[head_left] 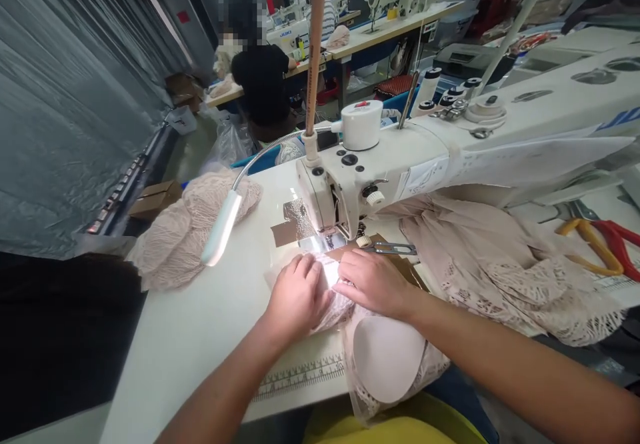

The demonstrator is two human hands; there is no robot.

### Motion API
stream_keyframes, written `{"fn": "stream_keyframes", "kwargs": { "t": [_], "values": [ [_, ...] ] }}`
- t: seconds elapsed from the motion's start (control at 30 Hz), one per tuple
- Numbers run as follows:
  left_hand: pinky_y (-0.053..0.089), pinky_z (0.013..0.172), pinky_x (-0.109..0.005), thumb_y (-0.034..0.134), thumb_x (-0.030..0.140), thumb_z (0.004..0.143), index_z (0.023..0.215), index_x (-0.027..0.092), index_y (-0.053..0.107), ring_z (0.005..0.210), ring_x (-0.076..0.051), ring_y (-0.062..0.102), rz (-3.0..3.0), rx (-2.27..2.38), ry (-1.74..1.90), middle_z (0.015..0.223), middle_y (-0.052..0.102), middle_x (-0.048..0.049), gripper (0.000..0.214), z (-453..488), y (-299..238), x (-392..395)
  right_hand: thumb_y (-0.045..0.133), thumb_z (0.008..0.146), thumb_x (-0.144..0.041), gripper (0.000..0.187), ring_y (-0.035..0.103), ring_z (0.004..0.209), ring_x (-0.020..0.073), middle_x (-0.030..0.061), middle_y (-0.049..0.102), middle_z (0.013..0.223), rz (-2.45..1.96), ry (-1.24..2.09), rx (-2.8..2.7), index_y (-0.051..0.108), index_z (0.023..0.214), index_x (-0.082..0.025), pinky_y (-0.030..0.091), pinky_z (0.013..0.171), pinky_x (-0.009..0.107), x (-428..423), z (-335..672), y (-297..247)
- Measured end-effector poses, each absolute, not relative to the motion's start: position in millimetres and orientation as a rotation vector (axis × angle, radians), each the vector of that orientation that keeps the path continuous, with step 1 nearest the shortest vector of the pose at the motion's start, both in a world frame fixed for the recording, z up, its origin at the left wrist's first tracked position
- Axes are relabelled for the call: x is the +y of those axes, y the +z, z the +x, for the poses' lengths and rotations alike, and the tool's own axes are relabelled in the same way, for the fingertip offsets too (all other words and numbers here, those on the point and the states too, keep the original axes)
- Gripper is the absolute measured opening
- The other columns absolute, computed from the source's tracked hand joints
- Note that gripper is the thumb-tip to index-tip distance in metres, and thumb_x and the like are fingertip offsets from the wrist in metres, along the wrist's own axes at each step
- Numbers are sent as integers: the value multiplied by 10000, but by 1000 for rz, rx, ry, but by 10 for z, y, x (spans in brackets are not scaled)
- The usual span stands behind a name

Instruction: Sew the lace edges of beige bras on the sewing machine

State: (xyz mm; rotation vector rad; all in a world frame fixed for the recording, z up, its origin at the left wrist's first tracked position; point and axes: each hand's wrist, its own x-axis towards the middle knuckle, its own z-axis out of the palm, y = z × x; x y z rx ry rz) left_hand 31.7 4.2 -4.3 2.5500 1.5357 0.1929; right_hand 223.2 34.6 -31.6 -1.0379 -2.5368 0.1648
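Just in front of the needle area of a white sewing machine, both my hands are on a piece of pale pink lace fabric. My left hand presses its bent fingers together on the fabric's left side. My right hand pinches the fabric on the right, thumb toward the left hand. Under the lamp's light, the fabric between the hands is very bright. Below my right hand, a smooth beige rounded cup lies with the lace, overhanging the table's front edge. The needle itself is hard to make out.
A gooseneck lamp bends over the table's left side, before a heap of lace. More beige fabric lies to the right, with yellow-handled scissors. A measuring tape runs along the front edge. Another person sits at a machine behind.
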Motion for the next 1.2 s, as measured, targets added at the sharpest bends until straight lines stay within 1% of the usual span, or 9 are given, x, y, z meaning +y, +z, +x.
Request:
{"fn": "stream_keyframes", "kwargs": {
  "t": [0.1,0.2,0.33,0.5,0.57,0.7,0.93,1.07,1.2],
  "values": [
    [412,1004,-485,506,313,855,1232,63,540,1204,-335,472,2602,1379,153,1304,514,-210,454,253,-75,185,586,853,-310,158,521,789,190,74,605,906,-1095,169,-2510,632,846,-159,376,650,292,361,2243,-330],
    [410,1007,-482,509,307,857,1260,74,531,1210,-328,480,2648,1231,142,1346,485,-209,466,155,-49,337,576,860,-295,201,531,842,209,85,612,954,-1135,198,-2513,636,988,-151,395,685,300,366,2235,-340],
    [424,983,-484,492,279,841,1259,106,539,1211,-329,484,2669,1208,85,1362,473,-198,455,132,23,425,598,849,-306,209,534,835,221,81,618,909,-1190,202,-2523,650,960,-137,395,689,300,368,2207,-343],
    [393,1009,-484,495,247,779,1312,79,475,1219,-339,464,2652,1258,6,1355,470,-200,559,217,56,450,612,831,-307,189,539,844,226,77,623,881,-1249,212,-2518,650,920,-145,392,694,303,373,2187,-339],
    [381,1013,-483,498,254,773,1320,72,465,1212,-344,463,2654,1254,-13,1340,481,-201,578,228,40,473,614,825,-317,212,542,852,233,83,628,887,-1277,225,-2517,645,943,-144,395,699,309,375,2184,-334],
    [375,1002,-483,499,264,770,1324,68,466,1191,-352,469,2668,1219,-19,1260,541,-203,588,208,2,528,615,820,-334,323,548,849,244,84,640,898,-1321,251,-2497,614,1075,-135,402,694,326,374,2180,-328],
    [375,984,-482,512,253,740,1347,71,443,1129,-347,509,2689,1135,-54,1207,571,-195,637,160,4,634,605,838,-365,319,554,824,242,94,655,918,-1317,260,-2485,634,1058,-136,401,685,336,378,2171,-336],
    [388,968,-475,526,232,716,1305,95,489,1102,-339,531,2693,1110,-64,1192,582,-182,606,144,21,693,599,846,-388,333,542,812,231,83,645,886,-1296,277,-2473,633,1056,-131,390,672,326,378,2177,-345],
    [367,994,-496,518,183,697,1313,97,474,1134,-328,521,2754,1089,-66,1240,571,-172,623,148,32,662,548,870,-263,200,516,787,201,68,620,862,-1272,232,-2464,638,1001,-140,362,671,307,371,2204,-373]
  ]
}}
